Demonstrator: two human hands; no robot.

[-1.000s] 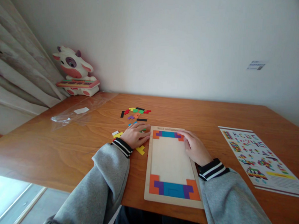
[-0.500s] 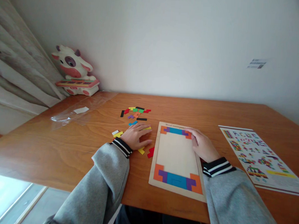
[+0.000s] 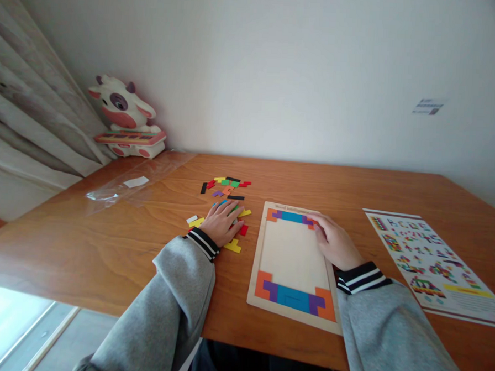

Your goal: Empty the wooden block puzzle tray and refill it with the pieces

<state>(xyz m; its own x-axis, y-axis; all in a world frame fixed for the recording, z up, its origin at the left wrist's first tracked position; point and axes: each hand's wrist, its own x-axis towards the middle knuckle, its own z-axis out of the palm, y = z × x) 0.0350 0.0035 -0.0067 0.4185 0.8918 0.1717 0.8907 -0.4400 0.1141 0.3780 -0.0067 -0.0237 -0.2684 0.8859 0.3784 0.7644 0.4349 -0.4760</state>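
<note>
A wooden puzzle board (image 3: 296,254) lies on the orange-brown table, with orange, purple and blue pieces filling its far and near ends and a bare middle. My right hand (image 3: 332,242) rests on the board's far right edge, fingers curled over the rim. My left hand (image 3: 223,222) lies flat with fingers spread on loose pieces left of the board; a yellow piece (image 3: 232,245) and a red piece (image 3: 243,229) show beside it. More loose coloured pieces (image 3: 226,187) lie scattered just beyond that hand.
A printed pattern sheet (image 3: 430,264) lies at the right. A clear plastic bag (image 3: 135,184) lies at the far left. A cow-shaped toy keyboard (image 3: 126,121) stands in the left corner by the curtain. The table's near edge runs under my sleeves.
The board slid to the right and turned slightly under my right hand. My left hand shifted over the loose pieces, dragging a red and a yellow piece closer together.
</note>
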